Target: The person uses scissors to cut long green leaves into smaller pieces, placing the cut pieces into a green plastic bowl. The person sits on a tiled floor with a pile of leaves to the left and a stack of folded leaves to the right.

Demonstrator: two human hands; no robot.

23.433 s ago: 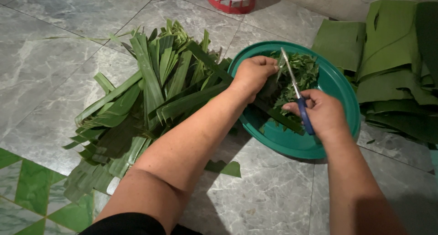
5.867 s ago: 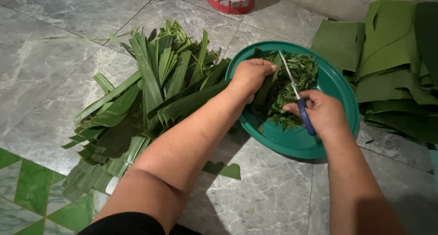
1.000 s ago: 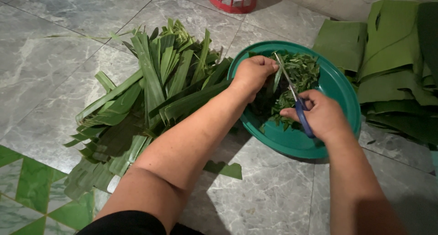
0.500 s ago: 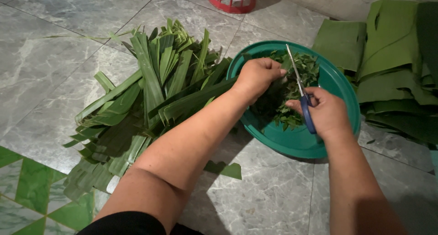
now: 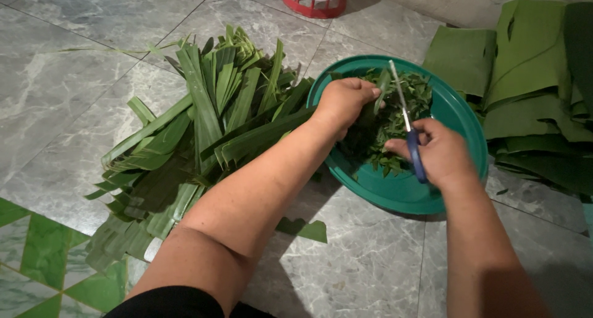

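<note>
Fingers of left hand (image 5: 343, 101) closed on one leaf strip (image 5: 382, 86), right hand (image 5: 435, 151) gripping one scissors (image 5: 404, 117) over one green basin (image 5: 457, 117).

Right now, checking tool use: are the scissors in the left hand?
No, the right hand holds the scissors; the left hand grips a leaf over the bowl.

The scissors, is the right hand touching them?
Touching. The head view shows the right hand wrapped around the blue handle of the scissors, fingers through it, blades pointing up over the green basin.
</note>
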